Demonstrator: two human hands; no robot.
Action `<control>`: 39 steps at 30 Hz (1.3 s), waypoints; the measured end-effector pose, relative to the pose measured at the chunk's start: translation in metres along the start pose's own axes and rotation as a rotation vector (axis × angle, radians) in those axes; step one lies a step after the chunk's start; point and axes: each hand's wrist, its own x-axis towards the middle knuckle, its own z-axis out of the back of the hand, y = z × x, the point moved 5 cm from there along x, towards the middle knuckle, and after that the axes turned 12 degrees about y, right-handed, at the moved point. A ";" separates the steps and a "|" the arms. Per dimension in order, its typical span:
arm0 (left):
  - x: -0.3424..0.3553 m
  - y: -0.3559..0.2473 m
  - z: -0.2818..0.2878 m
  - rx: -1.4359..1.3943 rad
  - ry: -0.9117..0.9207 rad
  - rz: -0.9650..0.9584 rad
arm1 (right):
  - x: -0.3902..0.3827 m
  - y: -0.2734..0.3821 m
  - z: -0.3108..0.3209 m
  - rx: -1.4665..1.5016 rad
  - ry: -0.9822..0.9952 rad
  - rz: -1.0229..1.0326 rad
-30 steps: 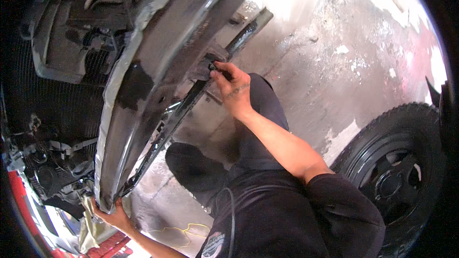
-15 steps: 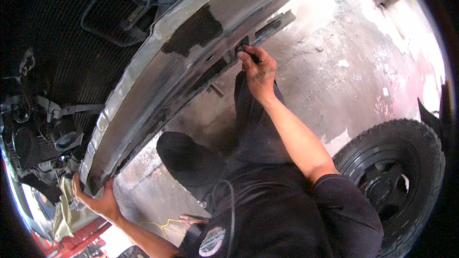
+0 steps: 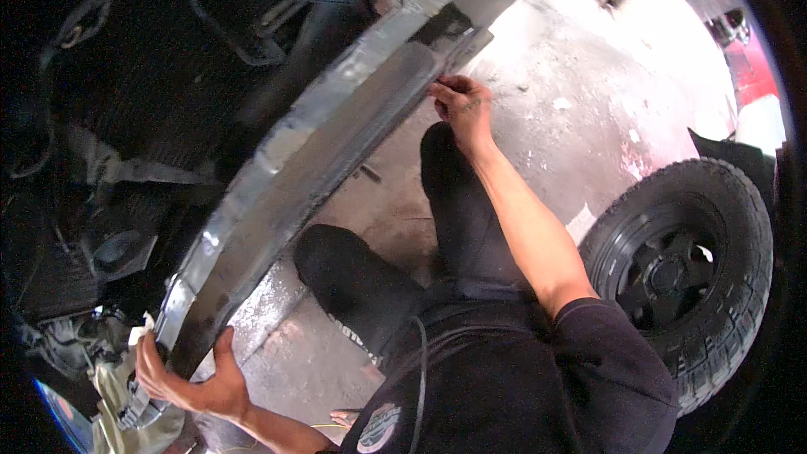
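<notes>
A long, curved grey vehicle panel (image 3: 336, 134), like a bumper, runs diagonally from the upper right to the lower left. Its paint is worn, and a dark patch (image 3: 439, 25) marks its upper part. At the lower left end, my left hand (image 3: 202, 387) straddles the panel, fingers on the far edge and thumb on the near one. Farther up, my right hand (image 3: 465, 109) pinches the panel's near lower edge with bent fingers. Its fingertips are partly hidden there, and any small part between them cannot be made out.
A black wheel with a knobbly tyre (image 3: 681, 277) stands at the right. Dark vehicle parts and a light cloth (image 3: 118, 403) lie beyond the panel at left. My knees are close to the panel. A short dark piece (image 3: 367, 172) lies on the stained concrete floor (image 3: 572, 109).
The panel has tilted in view, hiding the slotted underside and bracket near my right hand. My left hand has shifted slightly right and down at the panel's end. The whole view has moved somewhat.
</notes>
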 end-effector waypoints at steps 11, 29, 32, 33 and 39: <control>-0.002 0.000 0.001 0.010 -0.024 0.046 | -0.005 -0.002 -0.012 -0.003 -0.010 -0.046; -0.009 0.000 0.008 -0.074 0.016 0.131 | -0.013 -0.004 -0.016 0.098 0.040 0.103; -0.006 -0.005 0.007 -0.070 -0.002 0.123 | -0.013 -0.002 -0.012 0.020 0.036 0.143; -0.005 -0.006 0.008 -0.064 -0.009 0.116 | -0.011 -0.003 -0.012 -0.018 0.036 0.169; -0.007 -0.009 0.010 -0.053 -0.009 0.105 | -0.017 0.012 -0.015 -0.130 0.042 0.234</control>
